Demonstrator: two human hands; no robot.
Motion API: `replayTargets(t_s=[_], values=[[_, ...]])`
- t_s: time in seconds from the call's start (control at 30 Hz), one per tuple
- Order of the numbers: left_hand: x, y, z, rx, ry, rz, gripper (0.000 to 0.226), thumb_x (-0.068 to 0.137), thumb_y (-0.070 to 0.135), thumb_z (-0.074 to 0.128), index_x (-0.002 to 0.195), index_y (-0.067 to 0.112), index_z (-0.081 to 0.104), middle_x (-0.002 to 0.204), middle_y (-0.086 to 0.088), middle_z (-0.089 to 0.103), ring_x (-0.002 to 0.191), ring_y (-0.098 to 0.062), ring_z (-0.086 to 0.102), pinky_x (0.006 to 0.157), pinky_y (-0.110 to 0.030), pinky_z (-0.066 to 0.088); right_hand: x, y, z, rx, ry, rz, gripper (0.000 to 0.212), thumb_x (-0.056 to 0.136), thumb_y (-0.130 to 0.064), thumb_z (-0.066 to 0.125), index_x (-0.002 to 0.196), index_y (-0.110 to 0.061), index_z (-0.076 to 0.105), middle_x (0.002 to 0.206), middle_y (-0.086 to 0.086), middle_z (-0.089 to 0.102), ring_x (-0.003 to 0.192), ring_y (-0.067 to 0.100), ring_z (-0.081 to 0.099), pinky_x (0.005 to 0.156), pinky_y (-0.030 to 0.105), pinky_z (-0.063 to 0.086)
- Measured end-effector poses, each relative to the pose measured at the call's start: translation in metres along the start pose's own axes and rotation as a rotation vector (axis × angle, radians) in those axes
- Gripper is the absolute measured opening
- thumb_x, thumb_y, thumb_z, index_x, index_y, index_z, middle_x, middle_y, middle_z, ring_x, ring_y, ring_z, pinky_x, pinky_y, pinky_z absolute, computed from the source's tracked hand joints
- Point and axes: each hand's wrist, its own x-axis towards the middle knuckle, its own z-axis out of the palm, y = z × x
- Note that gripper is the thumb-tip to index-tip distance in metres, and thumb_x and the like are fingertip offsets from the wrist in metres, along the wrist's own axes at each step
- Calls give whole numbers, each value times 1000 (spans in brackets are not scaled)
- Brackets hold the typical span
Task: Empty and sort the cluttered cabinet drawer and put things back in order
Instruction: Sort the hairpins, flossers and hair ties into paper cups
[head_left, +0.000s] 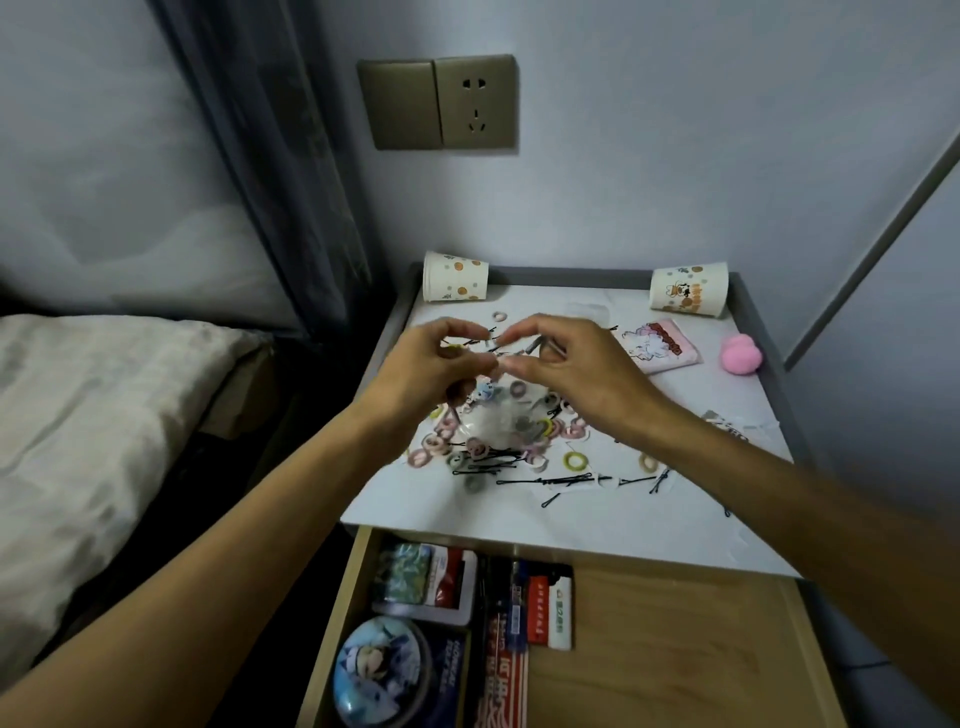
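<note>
mid-sort, by the look of it: drawer (675, 649) pulled open and only partly emptied, with a round picture tin (382, 670) and a few flat packs (423, 582) left along its left side. small stuff dumped on the nightstand top (467, 514): heap of hair ties (550, 428) around a clear plastic bag (493, 431), loose bobby pins (545, 480) strewn along the near edge of the heap. two paper cups (454, 277) lying on their sides at the back corners, likely meant as sorting bins, nothing visible in them. pink packet (657, 345) and pink pompom (740, 353) off to the right, apart from the heap. both hands raised over the heap, fingertips nearly meeting. left hand (441, 364): fingers curled in, thumb and forefinger pinching a small thin item (501, 358); something thin also dangling below the palm, too blurred to name. right hand (576, 364): thumb and forefinger closed in a fine pinch on the same small thin item, other fingers loosely arched, a short grey piece (535, 345) showing by the forefinger. probably untangling or separating one piece from another. next move, as a guess: pull apart gently, drop each piece with its own kind, ties and pins kept separate. needs fingertip precision only, no force. risk: snagging more of the heap, or flicking pins off the top into the open drawer.
</note>
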Motion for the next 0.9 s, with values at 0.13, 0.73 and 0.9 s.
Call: replayTargets(t_s=[0.13, 0.73, 0.9], values=[[-38, 2, 14, -87, -84, -68, 26, 91, 4, 65, 116, 5, 57, 76, -11, 67, 55, -10, 45, 54, -22, 39, -37, -10, 7, -101, 35, -53, 4, 86, -27, 72, 86, -26, 69, 49, -20, 54, 45, 2, 43, 51, 13, 31], [-104, -44, 48, -471, -154, -520, 33, 101, 22, 53, 108, -7, 66, 73, -11, 70, 56, -13, 62, 46, -18, 49, -127, 7, 20, -508, 252, -457, 16, 84, -22, 78, 81, -11, 67, 71, -7, 66, 57, 1, 45, 48, 25, 44], [-101, -45, 39, -566, -37, -376, 20, 94, 6, 56, 97, -8, 70, 78, -13, 71, 67, -12, 68, 65, -15, 58, -129, 1, 24, -195, 100, -22, 22, 91, -37, 63, 102, -20, 54, 73, -10, 60, 68, 12, 60, 64, 39, 53]])
